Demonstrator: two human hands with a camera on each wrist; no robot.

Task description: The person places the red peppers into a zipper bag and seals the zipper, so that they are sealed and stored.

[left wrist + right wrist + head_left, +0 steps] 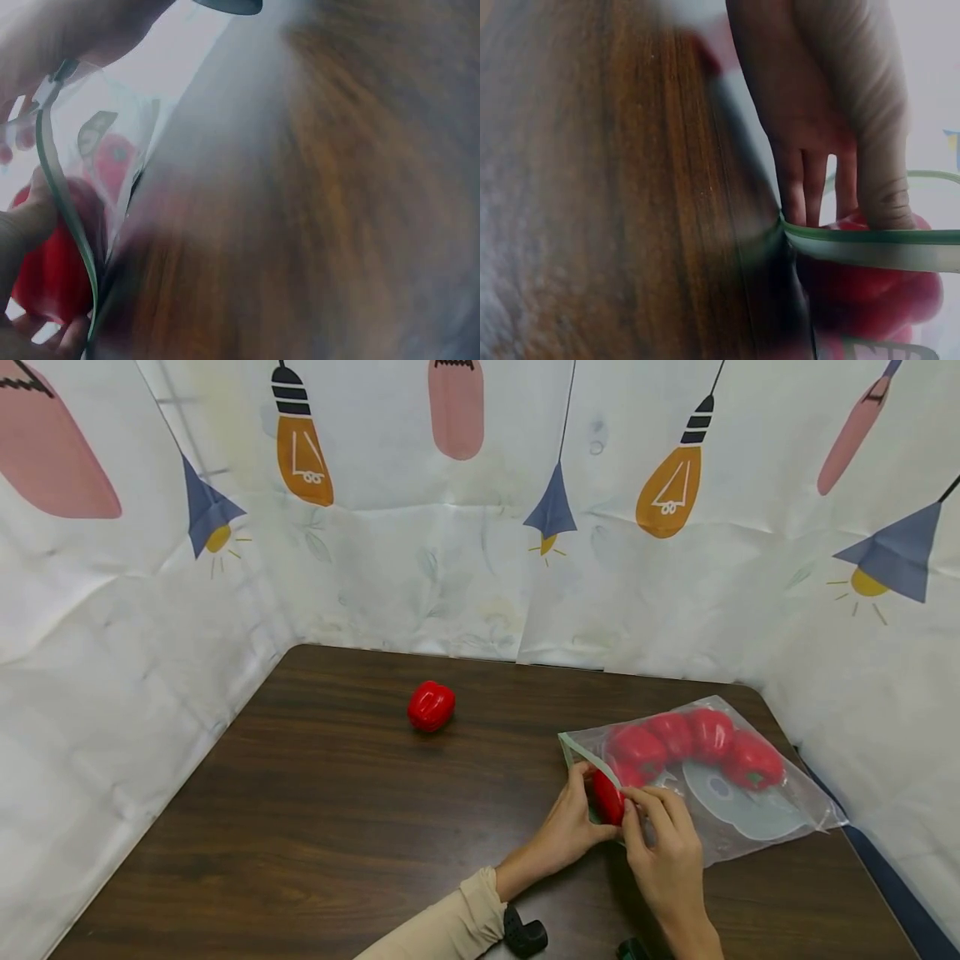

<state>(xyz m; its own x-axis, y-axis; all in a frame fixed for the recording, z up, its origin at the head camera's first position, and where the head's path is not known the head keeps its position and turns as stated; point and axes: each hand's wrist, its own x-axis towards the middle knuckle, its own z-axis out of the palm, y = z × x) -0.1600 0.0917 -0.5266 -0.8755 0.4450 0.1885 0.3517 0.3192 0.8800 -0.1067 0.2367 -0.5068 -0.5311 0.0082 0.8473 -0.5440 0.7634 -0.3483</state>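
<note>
A clear plastic zip bag (798,793) with a green-edged mouth lies on the right of the table, several red bell peppers (708,735) inside it. At its mouth, my left hand (562,831) grips another red bell pepper (606,797), thumb and fingers around its sides. In the left wrist view this pepper (52,274) is partly within the opening, behind the green strip. My right hand (667,852) pinches the bag's edge beside that pepper; some of its fingertips are hidden. One more red bell pepper (431,706) sits alone toward the back of the table.
The dark wooden table (315,827) meets a patterned white curtain (420,577) at the back and sides. Near the front, a black wrist device (523,933) shows by my left sleeve (450,918). The bag reaches the table's right edge.
</note>
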